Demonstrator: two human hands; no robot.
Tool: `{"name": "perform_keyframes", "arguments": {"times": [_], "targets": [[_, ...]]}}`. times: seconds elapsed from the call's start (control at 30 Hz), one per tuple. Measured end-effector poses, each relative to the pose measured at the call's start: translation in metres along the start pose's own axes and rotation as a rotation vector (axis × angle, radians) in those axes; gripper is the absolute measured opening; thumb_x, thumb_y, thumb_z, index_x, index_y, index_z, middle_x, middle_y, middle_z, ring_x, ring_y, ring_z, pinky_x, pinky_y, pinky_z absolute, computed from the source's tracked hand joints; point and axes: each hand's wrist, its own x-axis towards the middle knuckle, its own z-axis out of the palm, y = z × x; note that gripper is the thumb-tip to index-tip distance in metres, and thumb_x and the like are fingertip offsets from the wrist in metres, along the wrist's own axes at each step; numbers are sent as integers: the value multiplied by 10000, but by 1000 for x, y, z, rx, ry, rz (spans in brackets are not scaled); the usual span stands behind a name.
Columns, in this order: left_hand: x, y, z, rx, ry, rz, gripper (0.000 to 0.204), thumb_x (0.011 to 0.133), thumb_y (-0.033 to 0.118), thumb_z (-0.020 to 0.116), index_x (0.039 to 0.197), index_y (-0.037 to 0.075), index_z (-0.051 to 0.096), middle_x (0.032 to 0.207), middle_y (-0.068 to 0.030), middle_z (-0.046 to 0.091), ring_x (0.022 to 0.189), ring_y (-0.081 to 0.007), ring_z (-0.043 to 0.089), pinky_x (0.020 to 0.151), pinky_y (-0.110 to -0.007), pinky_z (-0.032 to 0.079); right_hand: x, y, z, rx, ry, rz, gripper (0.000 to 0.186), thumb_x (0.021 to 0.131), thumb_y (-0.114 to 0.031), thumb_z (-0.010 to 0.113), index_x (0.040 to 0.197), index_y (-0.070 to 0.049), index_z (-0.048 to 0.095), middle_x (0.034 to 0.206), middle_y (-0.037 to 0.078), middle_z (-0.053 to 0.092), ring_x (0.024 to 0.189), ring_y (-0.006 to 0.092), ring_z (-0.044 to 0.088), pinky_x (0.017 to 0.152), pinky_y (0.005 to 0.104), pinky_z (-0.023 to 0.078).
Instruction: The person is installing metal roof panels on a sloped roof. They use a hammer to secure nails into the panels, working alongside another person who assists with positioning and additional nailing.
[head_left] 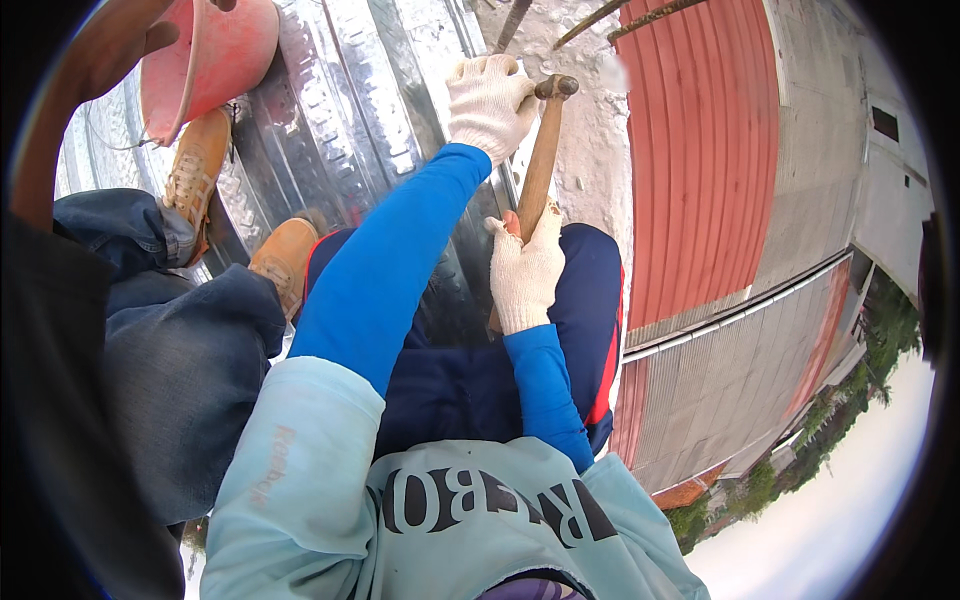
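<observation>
Spreading across the upper middle of the frame, the corrugated metal sheeting (340, 110) lies ribbed and silver under the person, with a strip of rough grey concrete (590, 140) just to its right and red roofing (700, 150) filling the upper right; far below, in the lower right, run more roofs and a line of green trees (850, 400). To the left sits a second person in dark jeans (170, 370) and tan work boots (200, 170), whose feet rest on the sheeting beside a pink plastic bucket (215, 50) in the upper left corner. The work looks to be mid-course: the sheet's right edge meets the concrete where the hands are, yet no nail or fastener can be made out, so I cannot tell how much is fixed and how much remains. The left hand (488, 100), in a white knit glove, rests at the sheet edge in the upper middle, fingers curled together as if pinching something small that stays hidden. The right hand (525, 270), gloved alike, has its fingers wrapped tight round the wooden handle of the hammer (541, 160), which stands near upright at the centre, its dark head just beside the left hand. Of labels, only large dark lettering shows, across the pale blue shirt (450, 500) at the bottom middle, and fainter lettering on its sleeve; no packages or signs appear
</observation>
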Motion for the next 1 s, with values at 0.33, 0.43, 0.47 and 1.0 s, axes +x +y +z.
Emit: {"name": "perform_keyframes", "arguments": {"times": [0.33,0.43,0.47,1.0], "targets": [[-2,-2,2,-9,-29,-25,71,869,268,866,918,218,865,1161,-57,766,1173,-348,693,1026,-547,477,9,14,5,-23,-30,1,512,1030,-140,825,1453,15,582,991,263,788,886,440,819,755,495,619],[4,-3,3,-3,18,0,74,870,269,867,922,216,864,1155,-57,766,1168,-348,695,1028,-548,475,4,14,3,86,28,-22,524,1007,-118,852,1444,9,593,977,239,777,862,400,812,755,450,617],[1,-3,5,-7,57,21,76,869,268,867,923,215,863,1151,-58,766,1163,-349,697,1026,-549,476,3,15,1,126,43,-5,524,1005,-113,855,1443,10,595,973,232,773,855,387,809,754,437,617],[1,-3,3,-12,98,60,92,844,264,891,920,214,877,1180,-82,782,1134,-351,717,1004,-548,491,1,12,-1,381,112,71,598,968,-72,893,1478,16,594,1016,167,759,854,235,773,780,380,622]]}}
